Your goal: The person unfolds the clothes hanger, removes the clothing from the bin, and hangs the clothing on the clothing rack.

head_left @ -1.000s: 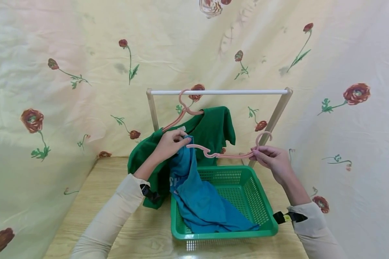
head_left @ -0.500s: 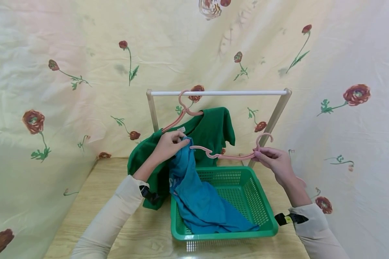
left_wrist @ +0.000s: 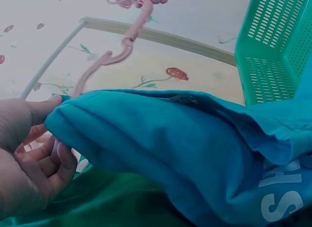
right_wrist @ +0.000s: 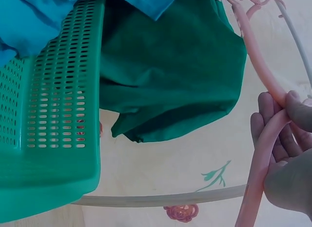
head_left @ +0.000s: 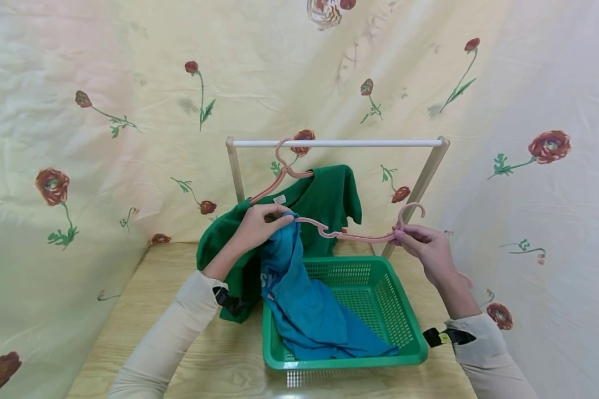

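Observation:
My left hand [head_left: 259, 226] pinches the top of a blue T-shirt [head_left: 319, 310] between thumb and fingers. The shirt hangs from there down into the green basket [head_left: 346, 364], with pale lettering on its front. My right hand [head_left: 426, 250] pinches a pink clothes hanger [head_left: 361, 239] beside its hook. One arm of the hanger stretches left, and its tip goes out of sight at the blue cloth by my left fingertips. In the right wrist view, the other arm of the hanger [right_wrist: 256, 188] runs downward past my right palm.
A green T-shirt [head_left: 324, 194] hangs on another pink hanger [head_left: 281, 176] from a rack's white bar [head_left: 369, 143], just behind my left hand. The rack's wooden post [head_left: 426, 173] stands behind my right hand. Floral cloth [head_left: 145, 44] surrounds the wooden tabletop [head_left: 214, 360].
The hanger has shifted slightly right and its left arm has risen a little. Its tip lay over the front of the cloth earlier and is now hidden at the shirt's edge.

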{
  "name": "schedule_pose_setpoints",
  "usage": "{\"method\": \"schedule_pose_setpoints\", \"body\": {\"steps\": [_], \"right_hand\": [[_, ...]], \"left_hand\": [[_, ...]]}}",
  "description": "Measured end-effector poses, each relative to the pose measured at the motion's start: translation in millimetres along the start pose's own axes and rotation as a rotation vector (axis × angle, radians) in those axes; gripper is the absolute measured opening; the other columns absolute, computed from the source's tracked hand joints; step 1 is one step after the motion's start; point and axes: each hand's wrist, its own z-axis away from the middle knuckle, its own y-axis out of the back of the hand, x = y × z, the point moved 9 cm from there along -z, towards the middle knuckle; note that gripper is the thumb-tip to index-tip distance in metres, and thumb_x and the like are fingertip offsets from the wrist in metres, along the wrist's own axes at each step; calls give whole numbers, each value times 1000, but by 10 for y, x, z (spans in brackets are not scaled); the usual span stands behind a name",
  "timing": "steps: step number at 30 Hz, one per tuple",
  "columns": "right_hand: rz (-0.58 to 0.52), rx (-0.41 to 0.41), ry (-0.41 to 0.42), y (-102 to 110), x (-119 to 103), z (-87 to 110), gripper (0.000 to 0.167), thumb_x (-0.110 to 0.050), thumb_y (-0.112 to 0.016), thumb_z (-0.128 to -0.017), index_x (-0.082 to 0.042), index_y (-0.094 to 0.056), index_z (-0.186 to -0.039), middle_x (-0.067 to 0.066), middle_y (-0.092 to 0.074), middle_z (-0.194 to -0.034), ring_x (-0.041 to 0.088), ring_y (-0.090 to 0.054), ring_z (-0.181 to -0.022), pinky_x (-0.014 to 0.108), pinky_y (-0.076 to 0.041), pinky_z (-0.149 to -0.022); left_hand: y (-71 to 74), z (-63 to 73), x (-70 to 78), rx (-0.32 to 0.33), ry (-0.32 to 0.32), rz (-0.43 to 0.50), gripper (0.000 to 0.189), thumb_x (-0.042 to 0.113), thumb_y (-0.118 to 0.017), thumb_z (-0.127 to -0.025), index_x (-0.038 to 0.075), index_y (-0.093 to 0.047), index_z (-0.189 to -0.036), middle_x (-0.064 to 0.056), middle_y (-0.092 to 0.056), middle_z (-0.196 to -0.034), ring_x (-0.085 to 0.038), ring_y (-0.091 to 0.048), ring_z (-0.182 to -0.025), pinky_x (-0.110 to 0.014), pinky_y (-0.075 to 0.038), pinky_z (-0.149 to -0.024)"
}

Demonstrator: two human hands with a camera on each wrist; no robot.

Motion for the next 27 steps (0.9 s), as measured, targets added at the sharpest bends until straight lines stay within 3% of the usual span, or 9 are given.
{"method": "schedule_pose_setpoints", "body": {"steps": [3,8,10,13,16,22,27], "right_hand": [[-7,1,22,-12,-39,12,18,2,-65,-97,4,-75,-111,-3,-79,-100,11,-77,-84,24,-60,-81],[-2,21,62,-11,-116,27,19,3,-64,-97,9,-73,-113,0,-80,-99,12,-77,-82,24,-61,-81],[-3,26,74,-6,-143,31,20,4,-64,-96,11,-72,-113,1,-80,-98,12,-77,-82,24,-61,-80],[-1,23,83,-10,-189,41,20,5,-64,-96,11,-72,-113,1,-80,-97,12,-78,-81,25,-61,-79],[10,10,77,-36,-244,50,19,5,-64,-96,10,-73,-112,0,-80,-97,11,-78,-82,24,-61,-79],[67,-4,80,-167,-418,57,19,2,-67,-95,7,-75,-112,-2,-80,-94,9,-77,-82,22,-60,-80],[66,11,89,-241,-530,80,20,1,-68,-94,10,-74,-111,-2,-80,-94,10,-77,-80,23,-60,-79]], "left_hand": [[4,12,58,12,-29,-4,21,21,-70,-98,9,-77,-114,-9,-76,-105,-19,-61,-80,-23,-49,-68],[-3,30,181,39,-91,-47,19,21,-71,-97,9,-79,-111,-8,-72,-90,-20,-46,-62,-25,-35,-57],[-5,39,228,51,-109,-71,19,21,-73,-96,9,-79,-110,-9,-71,-91,-22,-52,-67,-26,-40,-60],[-17,45,284,60,-128,-83,20,20,-74,-94,7,-79,-109,-10,-72,-98,-27,-66,-93,-34,-56,-82],[-61,49,336,45,-136,-74,20,19,-75,-94,7,-80,-108,-10,-76,-108,-28,-67,-112,-44,-56,-98],[-218,61,478,-3,-185,-100,20,20,-74,-94,9,-80,-109,-7,-79,-104,-20,-70,-99,-33,-58,-85],[-298,69,557,0,-202,-125,19,21,-74,-94,10,-81,-108,-5,-80,-102,-18,-71,-96,-28,-58,-80]]}}
